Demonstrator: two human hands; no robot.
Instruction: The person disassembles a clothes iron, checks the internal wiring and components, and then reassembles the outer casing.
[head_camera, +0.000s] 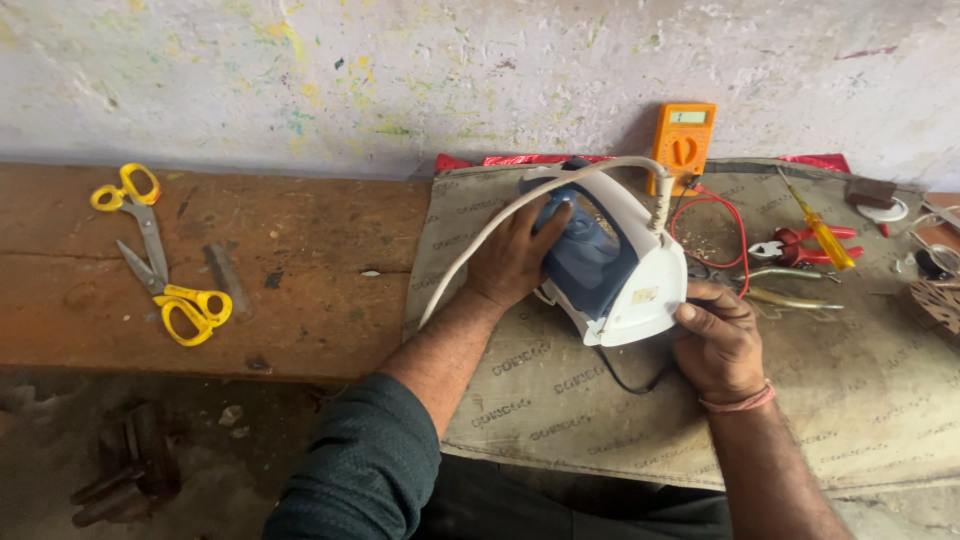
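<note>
A white and blue clothes iron (610, 262) lies tilted on a printed sackcloth (560, 400) spread over a wooden bench. My left hand (512, 252) grips its blue body from the left side. At the iron's white rear end, my right hand (716, 342) presses with thumb and fingers. The iron's white cord (480, 240) arcs from the top of the iron over my left wrist and down to the left. A thin black wire (628, 383) pokes out beneath the iron.
Two yellow-handled scissors (160, 255) lie on the bare wooden bench (300, 290) at left. An orange multimeter (682, 142) leans on the wall, its red lead (722, 215) looping down. At right lie a yellow screwdriver (822, 232), red-handled pliers (800, 245) and small parts.
</note>
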